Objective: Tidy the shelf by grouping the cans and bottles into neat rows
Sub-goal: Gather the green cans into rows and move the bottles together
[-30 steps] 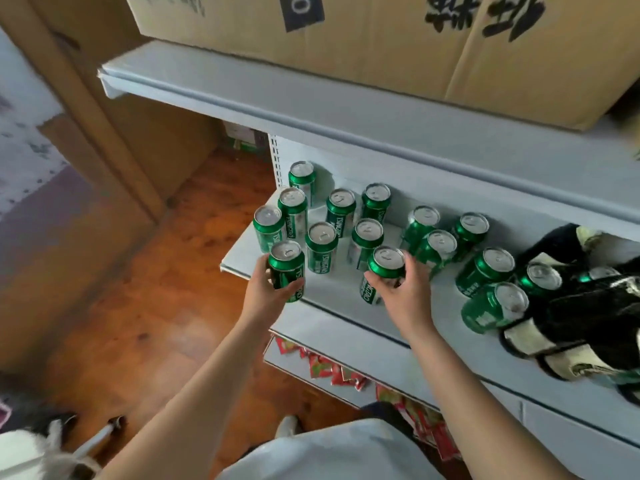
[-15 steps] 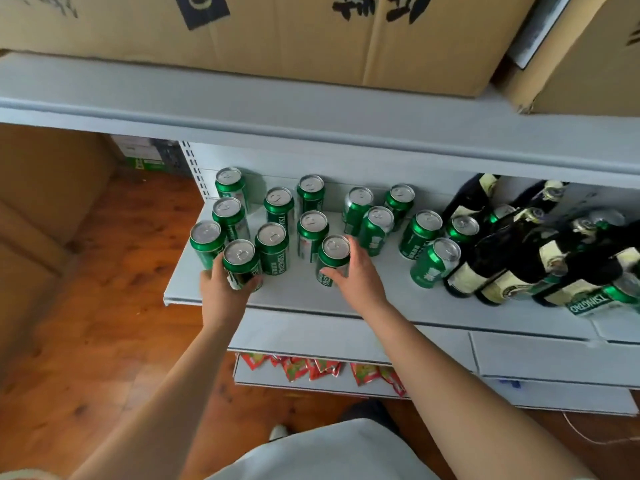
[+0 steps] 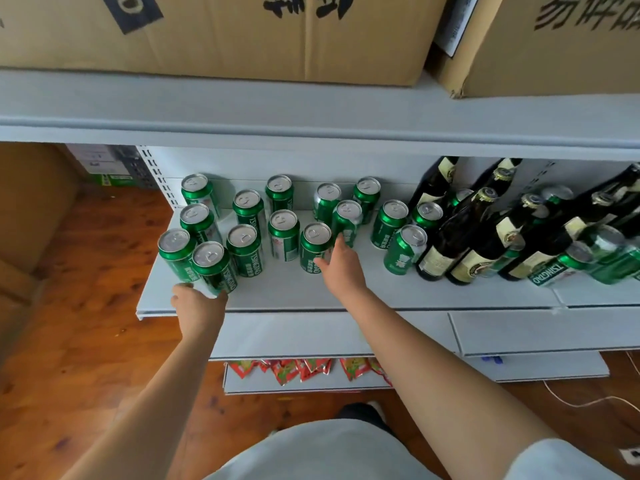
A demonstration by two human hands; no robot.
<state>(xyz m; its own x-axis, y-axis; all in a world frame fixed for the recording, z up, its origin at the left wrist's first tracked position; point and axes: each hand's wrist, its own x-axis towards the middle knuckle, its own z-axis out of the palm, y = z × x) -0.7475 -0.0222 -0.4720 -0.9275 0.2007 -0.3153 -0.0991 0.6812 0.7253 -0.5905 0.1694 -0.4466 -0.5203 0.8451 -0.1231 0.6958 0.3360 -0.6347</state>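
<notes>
Several green beer cans [image 3: 283,233] stand in loose rows on the left half of the white shelf [image 3: 284,292]. Dark beer bottles [image 3: 460,233] crowd the right half, with a few more green cans among them. My left hand [image 3: 198,304] is at the shelf's front edge, fingers curled round the base of the front-left can [image 3: 213,266], which tilts slightly. My right hand [image 3: 341,268] rests against the front-middle can [image 3: 314,247], with the thumb on its front, the index finger along its right side and the fingers apart.
Large cardboard boxes [image 3: 221,36] sit on the upper shelf [image 3: 311,112] that overhangs the cans. Red snack packets [image 3: 298,370] lie on a lower shelf. The wooden floor [image 3: 79,306] drops off left of the shelf's end. A cable [image 3: 585,403] trails at lower right.
My view has swung right and closer. Both hands have slid down the cans that they gripped. The right hand's fingers have spread off its can.
</notes>
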